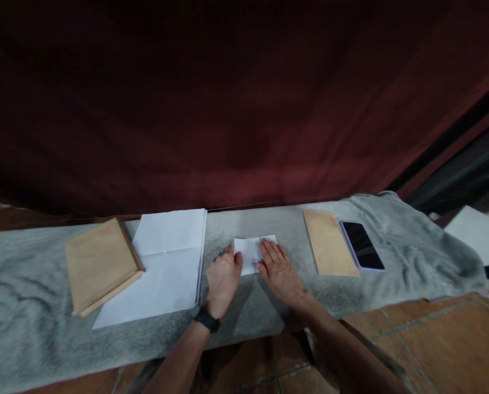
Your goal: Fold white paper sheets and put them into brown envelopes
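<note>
The small folded white paper rectangle (pixel 248 253) lies on the grey plush cloth (pixel 290 224), the right hand (pixel 280 271) flat over it with fingers nearly together, the left hand (pixel 222 276) curled at its edge, though whether it pinches I can't tell. Its folding looks well along to me; the large creased white sheets (pixel 166 279) remain spread out, and the flat tan paper envelope (pixel 330 243) lies apart.

Likely home: dark red curtain (pixel 244 109), terracotta floor tiles (pixel 445 339), plush grey blanket (pixel 23 317) covering low surface.
</note>
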Demonstrator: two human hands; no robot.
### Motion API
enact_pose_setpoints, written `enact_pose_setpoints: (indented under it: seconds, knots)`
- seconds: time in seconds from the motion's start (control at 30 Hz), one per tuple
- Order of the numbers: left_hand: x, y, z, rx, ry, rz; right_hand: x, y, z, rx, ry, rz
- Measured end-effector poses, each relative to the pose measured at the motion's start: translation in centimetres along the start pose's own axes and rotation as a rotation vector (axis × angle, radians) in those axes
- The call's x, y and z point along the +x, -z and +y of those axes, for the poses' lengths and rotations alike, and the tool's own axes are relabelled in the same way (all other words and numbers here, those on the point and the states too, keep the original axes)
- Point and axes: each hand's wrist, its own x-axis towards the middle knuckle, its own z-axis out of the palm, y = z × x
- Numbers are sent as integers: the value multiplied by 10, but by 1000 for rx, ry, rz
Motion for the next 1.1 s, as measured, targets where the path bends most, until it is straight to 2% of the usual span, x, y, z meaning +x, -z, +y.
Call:
enact_pose_setpoints:
  seconds: [0.4, 0.5, 0.63, 0.7, 0.77, 0.9, 1.1]
  knots:
    - [-4, 4, 2, 26, -4, 3, -6, -13, 1, -48, -6, 62]
    - [-5, 4, 1, 36, -49, 84, -6, -12, 0, -59, -19, 43]
    - [-8, -10, 5, 12, -257, 230, -5, -10, 0, -70, -18, 11]
    - [-10, -24, 8, -46, -419, 245, -5, -10, 1, -79, -9, -1]
    - [-12, -37, 10, -71, -500, 220, -6, -10, 2, -93, -1, -6]
    - [-15, -52, 8, -51, -495, 174, -7, -10, 3, -101, -2, -4]
    - [-14, -52, 1, -23, -459, 191, -8, -8, 9, -101, -67, 4]
